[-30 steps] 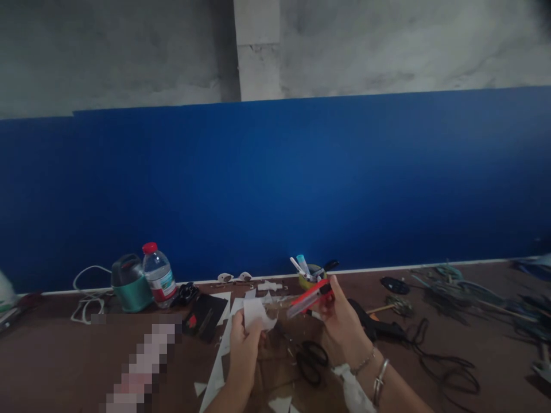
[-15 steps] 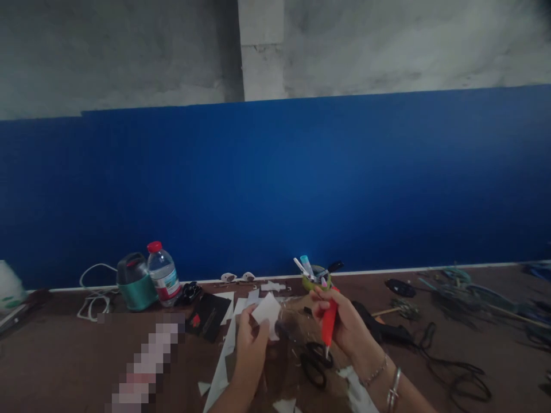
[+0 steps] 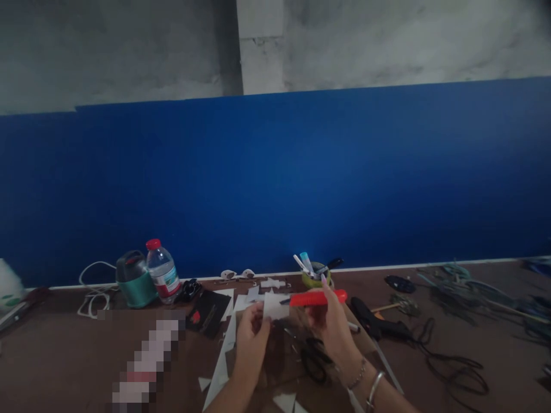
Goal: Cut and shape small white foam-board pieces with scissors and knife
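My left hand pinches a small white paper piece above the brown table. My right hand, with bracelets at the wrist, grips a red utility knife held level, its tip pointing left at the paper's edge. Black scissors lie on the table just below both hands. White paper scraps are scattered under my left forearm.
A water bottle and a green container stand at the back left by white cable. A cup of pens sits behind my hands. A black glue gun with its cord and tangled wires lie right. A blue wall backs the table.
My right hand has turned the red knife from pointing downward to lying level, tip toward the paper. My left hand has lifted the paper piece slightly toward it.
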The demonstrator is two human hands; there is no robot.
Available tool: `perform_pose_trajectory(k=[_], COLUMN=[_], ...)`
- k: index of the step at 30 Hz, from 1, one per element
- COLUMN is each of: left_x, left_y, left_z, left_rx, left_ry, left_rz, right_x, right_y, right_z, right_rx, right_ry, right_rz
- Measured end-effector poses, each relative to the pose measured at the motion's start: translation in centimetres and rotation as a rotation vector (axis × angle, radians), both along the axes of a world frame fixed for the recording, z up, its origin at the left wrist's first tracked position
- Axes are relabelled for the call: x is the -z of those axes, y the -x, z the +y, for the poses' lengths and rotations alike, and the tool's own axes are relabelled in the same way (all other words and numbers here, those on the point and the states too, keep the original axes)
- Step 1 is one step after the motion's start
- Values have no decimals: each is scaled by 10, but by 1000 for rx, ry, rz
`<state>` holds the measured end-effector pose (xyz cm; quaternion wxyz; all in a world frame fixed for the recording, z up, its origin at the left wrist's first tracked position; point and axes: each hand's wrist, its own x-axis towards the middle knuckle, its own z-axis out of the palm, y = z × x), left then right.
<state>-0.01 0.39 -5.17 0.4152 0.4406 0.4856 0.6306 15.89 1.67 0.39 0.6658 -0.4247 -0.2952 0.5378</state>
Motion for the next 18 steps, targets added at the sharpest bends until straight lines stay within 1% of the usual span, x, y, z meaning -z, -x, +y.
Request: perform_pose_trajectory(k=[3,5,8,10,14,18], left_x=[2,2,0,-2,-5,-5], left_y=[2,3,3,3,1,1], left_z=[1,1,0,-1,-2,-2], left_rx=[51,56,43,36,-3,13], left_ry=[2,11,26,31,40,55], left_rz=[9,26,29,15,9,14], right_x=[6,10,15,18,22,17], right_y=[1,1,1,1,1,2], right_z=[1,1,0,-3,-9,-14], right_rx=[7,-8,-57,-65,-26,-22], right_ry=[-176,-232,-214,-196,-213,-283], right_rz=[-64,-78,-65,-99,-232,-404])
